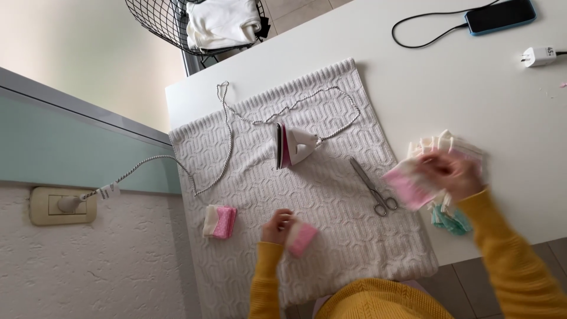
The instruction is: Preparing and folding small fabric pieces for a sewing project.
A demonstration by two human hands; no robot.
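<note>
While my left hand (pixel 276 226) grips 1 folded pink cloth (pixel 301 237) near the worktop's (pixel 472 88) front edge, my right hand (pixel 452 172) grabs another pink cloth (pixel 407 186) from the pile (pixel 440 145) at the right edge.

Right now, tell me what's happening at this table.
A person in yellow sleeves works over a white knitted cloth spread on the white table. The left hand holds a small folded pink-and-white fabric piece on the cloth. The right hand, blurred, grips another pink-and-white piece at a pile of similar pieces. A small pink-and-white iron stands upright mid-cloth, metal scissors lie beside it, and a finished folded piece sits at the left.
</note>
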